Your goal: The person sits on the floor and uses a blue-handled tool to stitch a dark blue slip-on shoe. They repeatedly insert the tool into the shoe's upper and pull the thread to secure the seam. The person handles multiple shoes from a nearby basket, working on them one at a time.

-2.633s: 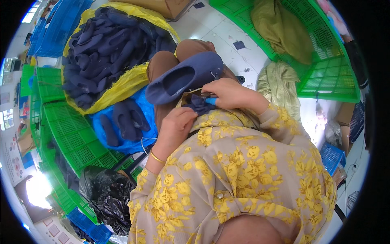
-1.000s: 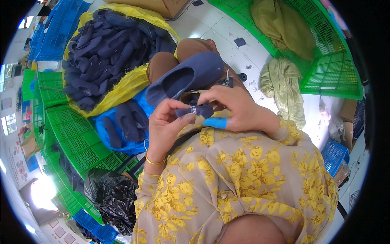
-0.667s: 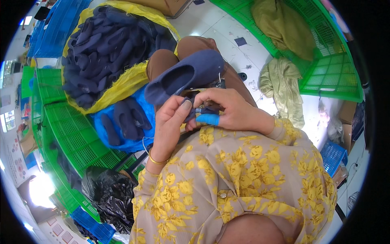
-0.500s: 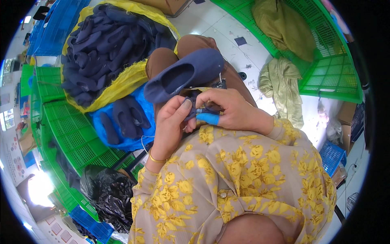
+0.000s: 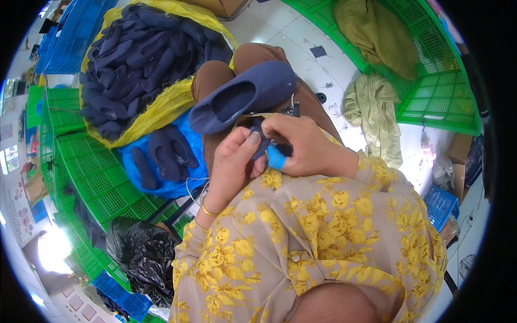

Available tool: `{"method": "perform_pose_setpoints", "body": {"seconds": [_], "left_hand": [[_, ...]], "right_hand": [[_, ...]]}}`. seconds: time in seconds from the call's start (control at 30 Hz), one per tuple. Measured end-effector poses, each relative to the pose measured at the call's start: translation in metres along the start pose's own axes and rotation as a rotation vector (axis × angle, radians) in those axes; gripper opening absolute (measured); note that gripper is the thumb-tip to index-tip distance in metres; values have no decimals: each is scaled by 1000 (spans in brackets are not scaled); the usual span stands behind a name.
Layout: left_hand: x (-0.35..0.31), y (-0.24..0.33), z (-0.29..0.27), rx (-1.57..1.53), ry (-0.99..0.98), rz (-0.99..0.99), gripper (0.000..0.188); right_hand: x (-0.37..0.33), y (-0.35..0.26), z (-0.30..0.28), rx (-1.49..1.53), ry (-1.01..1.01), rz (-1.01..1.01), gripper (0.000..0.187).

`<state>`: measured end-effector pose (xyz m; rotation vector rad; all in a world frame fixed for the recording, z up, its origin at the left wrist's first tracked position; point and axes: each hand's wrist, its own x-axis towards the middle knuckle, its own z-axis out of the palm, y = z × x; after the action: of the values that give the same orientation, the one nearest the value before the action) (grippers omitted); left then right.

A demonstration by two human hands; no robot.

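Fabric piece (image 5: 263, 143), ×1, dk-blue: pinched betw. L grip (image 5: 235, 156) and R grip (image 5: 307, 145), mostly hidden by them; firmness I can't judge remotely. Shoe (image 5: 266, 84), ×1, dk-blue: unheld, across thighs (image 5: 311, 98), just beyond both grips. Risks, my est.: piece may slip if either pinch slackens; blue finger-wrap (image 5: 276, 157), R grip, might dull feel & cause fumble; shoe could slide off if thighs tilt.

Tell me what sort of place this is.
Probably a shoe workshop: a dark-blue shoe lies across the person's lap, similar shoes fill a yellow sack, and green crates are nearby.
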<state>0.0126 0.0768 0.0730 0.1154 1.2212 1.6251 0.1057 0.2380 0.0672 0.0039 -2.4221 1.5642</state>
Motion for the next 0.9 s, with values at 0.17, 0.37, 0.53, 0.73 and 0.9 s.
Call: {"method": "perform_pose_setpoints", "body": {"seconds": [0.17, 0.37, 0.53, 0.73, 0.9], "left_hand": [[1, -6, 2, 32, 23, 47, 16], [-2, -6, -5, -21, 25, 41, 15], [-7, 12, 4, 26, 63, -50, 18], [-3, 10, -6, -80, 11, -88, 19], [-2, 12, -3, 21, 33, -83, 16]], "right_hand": [[-1, 1, 4, -163, 53, -27, 31], [-3, 0, 2, -108, 7, -1, 30], [-1, 2, 3, 9, 9, 11, 29], [0, 3, 1, -6, 13, -17, 32], [-1, 1, -1, -47, -21, -11, 37]]}}
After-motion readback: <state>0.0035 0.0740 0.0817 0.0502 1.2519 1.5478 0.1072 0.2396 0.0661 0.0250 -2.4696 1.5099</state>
